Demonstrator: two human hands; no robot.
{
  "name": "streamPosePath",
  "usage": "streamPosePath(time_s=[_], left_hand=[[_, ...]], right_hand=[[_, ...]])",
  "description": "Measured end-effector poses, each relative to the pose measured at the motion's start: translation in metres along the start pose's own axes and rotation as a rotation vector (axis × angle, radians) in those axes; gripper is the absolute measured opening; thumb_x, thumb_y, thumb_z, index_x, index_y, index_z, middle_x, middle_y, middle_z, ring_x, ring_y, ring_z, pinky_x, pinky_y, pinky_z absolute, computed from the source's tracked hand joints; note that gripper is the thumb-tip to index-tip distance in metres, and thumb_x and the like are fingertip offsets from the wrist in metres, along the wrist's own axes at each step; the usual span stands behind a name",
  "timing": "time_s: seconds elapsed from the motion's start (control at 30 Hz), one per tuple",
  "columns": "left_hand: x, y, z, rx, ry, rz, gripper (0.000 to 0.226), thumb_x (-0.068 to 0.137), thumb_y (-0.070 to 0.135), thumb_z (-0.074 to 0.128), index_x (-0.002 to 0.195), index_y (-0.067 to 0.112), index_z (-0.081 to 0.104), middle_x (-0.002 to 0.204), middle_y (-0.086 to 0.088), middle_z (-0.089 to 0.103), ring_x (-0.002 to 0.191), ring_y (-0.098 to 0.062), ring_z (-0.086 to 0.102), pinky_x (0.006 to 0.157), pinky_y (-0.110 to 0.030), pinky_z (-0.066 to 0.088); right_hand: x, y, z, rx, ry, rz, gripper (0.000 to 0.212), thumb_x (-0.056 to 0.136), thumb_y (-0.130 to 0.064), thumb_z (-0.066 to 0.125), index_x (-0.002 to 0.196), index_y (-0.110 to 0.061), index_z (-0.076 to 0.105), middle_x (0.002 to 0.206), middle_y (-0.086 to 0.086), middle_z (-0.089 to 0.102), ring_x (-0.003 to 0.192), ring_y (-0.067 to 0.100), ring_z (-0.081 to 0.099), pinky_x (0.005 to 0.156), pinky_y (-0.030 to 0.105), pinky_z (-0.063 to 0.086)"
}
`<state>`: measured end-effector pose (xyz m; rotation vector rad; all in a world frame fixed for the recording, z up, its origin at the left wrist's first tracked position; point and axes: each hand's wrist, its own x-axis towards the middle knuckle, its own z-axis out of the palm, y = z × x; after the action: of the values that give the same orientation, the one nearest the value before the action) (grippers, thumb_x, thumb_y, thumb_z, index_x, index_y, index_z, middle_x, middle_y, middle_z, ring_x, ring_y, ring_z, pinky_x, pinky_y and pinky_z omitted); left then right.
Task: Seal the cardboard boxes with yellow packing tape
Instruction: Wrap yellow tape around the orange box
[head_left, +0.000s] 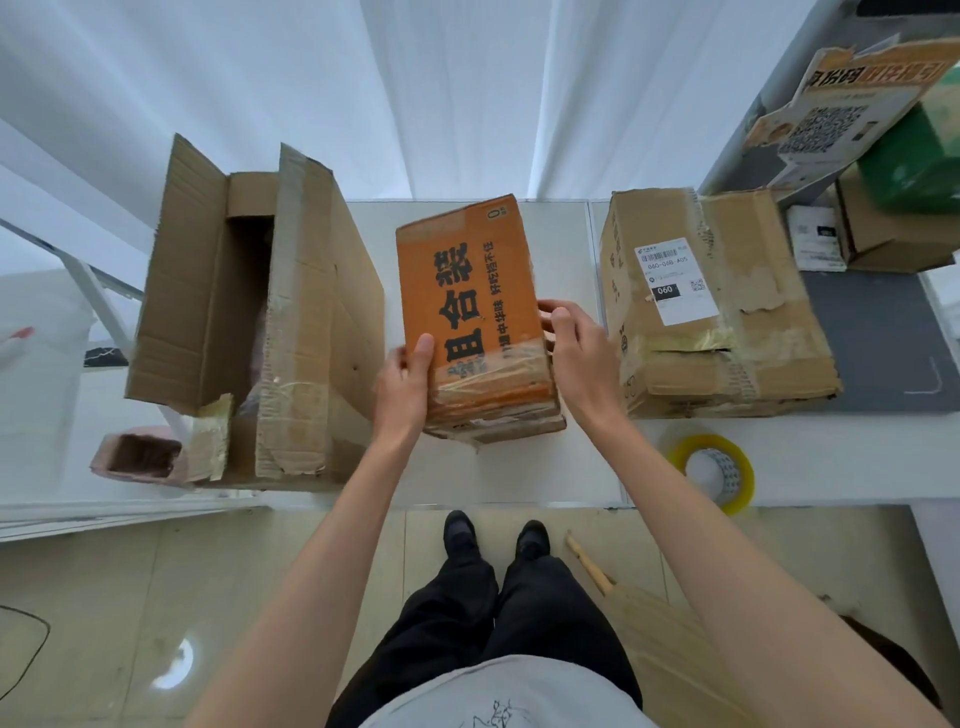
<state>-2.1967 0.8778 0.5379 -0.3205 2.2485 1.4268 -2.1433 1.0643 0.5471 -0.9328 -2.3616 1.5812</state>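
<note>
The orange cardboard box (475, 312) stands at the centre of the white bench (831, 457), closed, with clear tape across its near end. Its top face carries large black Chinese characters, and a "0" is printed at the far edge.

To its left, a tall brown carton (249, 312) stands open with flaps raised; its contents cannot be made out. A small pink box (140, 457) lies at that carton's near corner, its open end dark.

To the right, a flat brown carton (727, 312) lies closed and patched with tape. Its white shipping label (675, 280) reads "060-068-A05" and "060", beside a QR code.

The yellow packing tape roll (714, 473) lies flat near the bench's front edge, apart from all the boxes.

The left hand (405, 384) grips the orange box's left side, thumb laid on the top face. The right hand (576, 348) grips the right side, fingers curled against the side wall.
</note>
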Motion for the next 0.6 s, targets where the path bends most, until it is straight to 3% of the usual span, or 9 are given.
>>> streamPosePath(time_s=[0.1, 0.17, 0.27, 0.37, 0.43, 0.53, 0.6], left_hand=[[-0.003, 0.015, -0.006, 0.23, 0.134, 0.208, 0.074, 0.096, 0.065, 0.051, 0.157, 0.037, 0.019, 0.141, -0.003, 0.043, 0.124, -0.02, 0.046, 0.108, -0.046, 0.038], [-0.008, 0.024, -0.002, 0.378, 0.12, 0.221, 0.106, 0.076, 0.085, 0.058, 0.158, 0.042, 0.007, 0.153, -0.007, 0.031, 0.138, -0.028, 0.036, 0.114, -0.052, 0.028], [-0.01, 0.031, 0.006, 0.562, 0.072, 0.179, 0.131, 0.055, 0.102, 0.052, 0.159, 0.041, 0.001, 0.169, -0.011, 0.002, 0.154, -0.038, 0.009, 0.12, -0.062, 0.007], [-0.008, 0.031, 0.008, 0.676, 0.02, 0.155, 0.145, 0.044, 0.107, 0.046, 0.159, 0.038, -0.012, 0.168, -0.016, -0.015, 0.155, -0.041, -0.004, 0.12, -0.065, 0.001], [-0.005, 0.032, 0.006, 0.711, 0.0, 0.134, 0.151, 0.038, 0.111, 0.039, 0.158, 0.038, -0.017, 0.167, -0.017, -0.021, 0.155, -0.041, -0.008, 0.12, -0.065, -0.001], [-0.001, 0.032, -0.001, 0.723, -0.019, 0.124, 0.153, 0.035, 0.112, 0.035, 0.157, 0.038, -0.019, 0.166, -0.018, -0.022, 0.154, -0.042, -0.008, 0.119, -0.066, 0.0], [0.001, 0.031, -0.004, 0.725, -0.018, 0.127, 0.15, 0.038, 0.111, 0.037, 0.157, 0.039, -0.018, 0.167, -0.017, -0.02, 0.154, -0.043, -0.005, 0.119, -0.067, 0.003]], right_hand=[[-0.01, 0.001, 0.013, 0.078, -0.02, -0.044, 0.024, 0.106, -0.024, 0.046, 0.119, -0.021, 0.066, 0.11, -0.004, 0.072, 0.098, 0.015, 0.068, 0.087, 0.044, 0.058], [-0.017, 0.005, 0.025, 0.08, -0.002, -0.07, 0.014, 0.104, -0.02, 0.05, 0.115, -0.019, 0.06, 0.108, 0.0, 0.068, 0.092, 0.018, 0.066, 0.083, 0.045, 0.059], [-0.023, 0.012, 0.042, 0.137, 0.037, -0.058, 0.007, 0.106, -0.017, 0.046, 0.11, -0.016, 0.051, 0.109, 0.005, 0.061, 0.095, 0.021, 0.063, 0.083, 0.044, 0.057], [-0.023, 0.016, 0.055, 0.195, 0.15, -0.031, 0.008, 0.108, -0.02, 0.041, 0.111, -0.02, 0.048, 0.108, 0.0, 0.052, 0.096, 0.002, 0.055, 0.081, 0.025, 0.051], [-0.021, 0.016, 0.064, 0.257, 0.177, -0.032, 0.008, 0.108, -0.024, 0.039, 0.111, -0.024, 0.047, 0.107, -0.005, 0.046, 0.1, -0.001, 0.052, 0.084, 0.018, 0.048], [-0.018, 0.023, 0.078, 0.34, 0.183, -0.053, 0.017, 0.108, -0.028, 0.039, 0.12, -0.021, 0.048, 0.119, 0.0, 0.044, 0.118, 0.016, 0.05, 0.101, 0.04, 0.049], [-0.015, 0.034, 0.087, 0.347, 0.207, -0.039, 0.026, 0.107, -0.033, 0.039, 0.129, -0.021, 0.046, 0.128, 0.001, 0.042, 0.125, 0.019, 0.048, 0.105, 0.049, 0.046]])
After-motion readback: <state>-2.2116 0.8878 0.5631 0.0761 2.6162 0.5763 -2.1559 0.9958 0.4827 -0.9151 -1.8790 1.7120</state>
